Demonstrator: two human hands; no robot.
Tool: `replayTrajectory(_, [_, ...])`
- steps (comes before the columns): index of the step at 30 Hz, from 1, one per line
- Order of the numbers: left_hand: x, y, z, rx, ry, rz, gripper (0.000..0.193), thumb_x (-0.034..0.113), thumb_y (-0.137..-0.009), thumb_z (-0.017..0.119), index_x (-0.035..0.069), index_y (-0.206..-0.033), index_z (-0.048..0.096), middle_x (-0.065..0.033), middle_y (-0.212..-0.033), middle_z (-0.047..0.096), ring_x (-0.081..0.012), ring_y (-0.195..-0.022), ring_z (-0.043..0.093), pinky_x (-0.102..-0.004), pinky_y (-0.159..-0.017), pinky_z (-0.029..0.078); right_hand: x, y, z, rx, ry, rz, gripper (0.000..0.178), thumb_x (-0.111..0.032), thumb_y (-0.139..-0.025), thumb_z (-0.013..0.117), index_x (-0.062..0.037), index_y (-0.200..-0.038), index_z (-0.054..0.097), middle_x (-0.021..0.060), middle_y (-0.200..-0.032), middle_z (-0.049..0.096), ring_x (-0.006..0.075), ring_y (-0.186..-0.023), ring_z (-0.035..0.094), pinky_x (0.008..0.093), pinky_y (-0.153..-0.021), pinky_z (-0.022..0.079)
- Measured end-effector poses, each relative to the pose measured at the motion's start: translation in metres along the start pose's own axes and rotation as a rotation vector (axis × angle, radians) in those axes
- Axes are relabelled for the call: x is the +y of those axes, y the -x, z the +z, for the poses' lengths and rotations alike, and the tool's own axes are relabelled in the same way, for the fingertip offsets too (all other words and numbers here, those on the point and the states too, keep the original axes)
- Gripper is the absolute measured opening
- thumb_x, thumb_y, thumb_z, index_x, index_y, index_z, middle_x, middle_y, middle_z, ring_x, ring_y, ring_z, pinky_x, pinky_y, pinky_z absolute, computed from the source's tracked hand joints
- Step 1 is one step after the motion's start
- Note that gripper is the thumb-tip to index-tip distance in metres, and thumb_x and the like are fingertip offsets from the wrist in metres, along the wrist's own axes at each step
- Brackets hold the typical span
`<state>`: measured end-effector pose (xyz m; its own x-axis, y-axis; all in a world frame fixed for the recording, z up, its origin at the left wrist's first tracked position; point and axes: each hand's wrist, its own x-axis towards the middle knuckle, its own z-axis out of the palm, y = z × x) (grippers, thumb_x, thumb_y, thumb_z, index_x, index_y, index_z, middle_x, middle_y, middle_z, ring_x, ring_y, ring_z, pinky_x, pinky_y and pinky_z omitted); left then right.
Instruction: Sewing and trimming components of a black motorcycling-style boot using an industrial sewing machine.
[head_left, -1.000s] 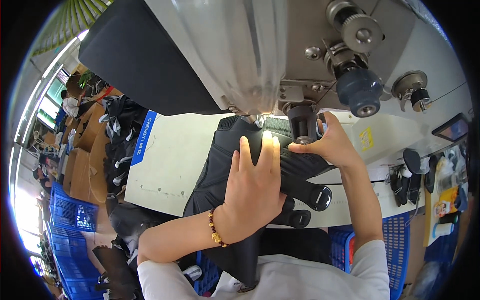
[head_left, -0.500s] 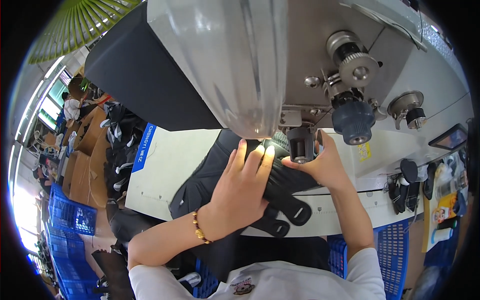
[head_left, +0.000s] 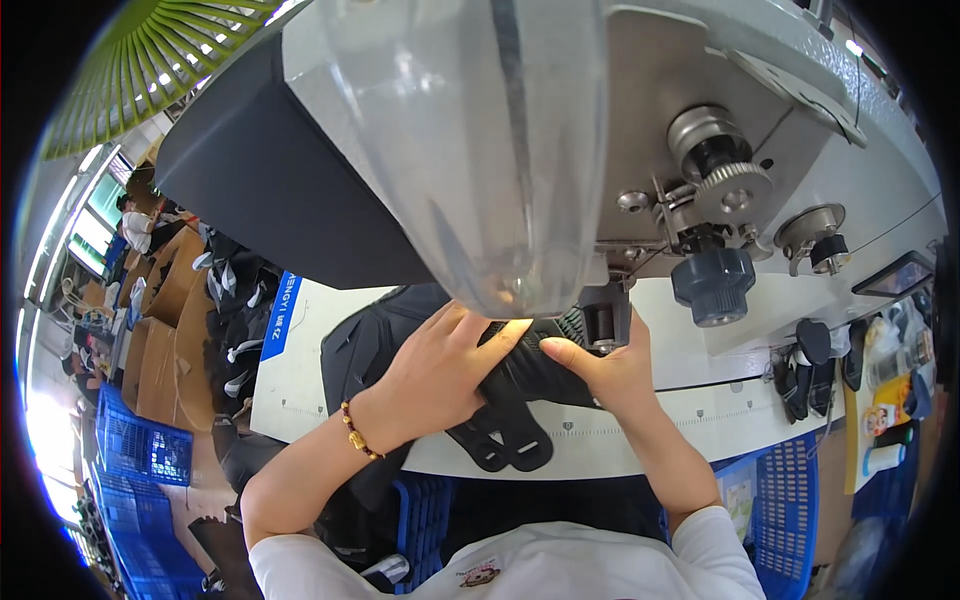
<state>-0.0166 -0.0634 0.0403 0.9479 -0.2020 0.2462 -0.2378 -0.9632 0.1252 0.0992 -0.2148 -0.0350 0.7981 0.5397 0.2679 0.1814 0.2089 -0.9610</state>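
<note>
A black padded fabric piece (head_left: 365,345) lies bunched on the pale bed of a sewing machine, its slotted, rounded tabs (head_left: 510,440) hanging toward me. My left hand (head_left: 430,370) rests on top of it with the fingers stretched out. Some of those fingertips are hidden by the clear plastic guard (head_left: 470,150). On the other side, my right hand (head_left: 615,375) holds the piece, thumb on top; its other fingers are mostly hidden behind a dark roller part (head_left: 604,322). Light shines on the fabric between the hands. The needle cannot be made out.
Tension knobs (head_left: 712,285) stick out from the machine head on the right. A blue basket (head_left: 785,510) stands at lower right, and blue crates (head_left: 140,440) at left. Black pieces (head_left: 240,320) are heaped beside the table. A green fan (head_left: 150,70) is at upper left.
The view has shifted, so the guard sits lower. The fabric has turned and bunched, its tabs swinging left. My left hand has moved left, its fingertips now further under the guard.
</note>
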Motion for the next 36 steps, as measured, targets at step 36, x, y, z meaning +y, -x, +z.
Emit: replayTrajectory(36, [0.034,0.027,0.08,0.447,-0.116,-0.094,0.059,-0.003,-0.059,0.055,-0.005,-0.117,0.04,-0.0214,-0.125,0.036,-0.0373,-0.118,0.033,-0.0441,-0.098,0.028,-0.006,0.073,-0.02,-0.44,-0.166,0.395,0.023,-0.027,-0.083,0.054,-0.0035,-0.086,0.055,-0.0035,-0.052,0.044,0.0021,-0.037,0.038,0.0168,-0.034,0.029])
